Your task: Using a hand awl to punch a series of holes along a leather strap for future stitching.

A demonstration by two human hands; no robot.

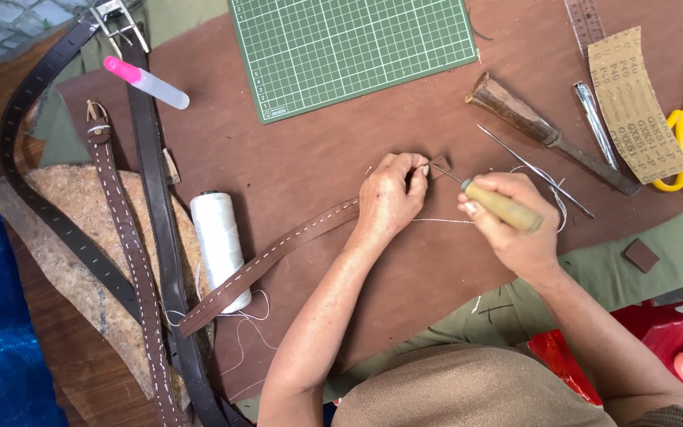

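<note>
At far left, dark belts (148, 237) lie beside a white thread spool (220, 245). Across the brown mat (318, 150), the stitched leather strap (278, 253) looks light and pliable, best pinched near its end, where the left hand (389, 198) grips it. The right hand (511, 221) is clenched round a wooden-handled awl (499, 207).

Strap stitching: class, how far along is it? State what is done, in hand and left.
Done: white stitches run along the strap up to the left hand. In hand: the left hand pinches the strap's end while the right hand pushes an awl into it. Left: only the short end, hidden under the fingers.
</note>
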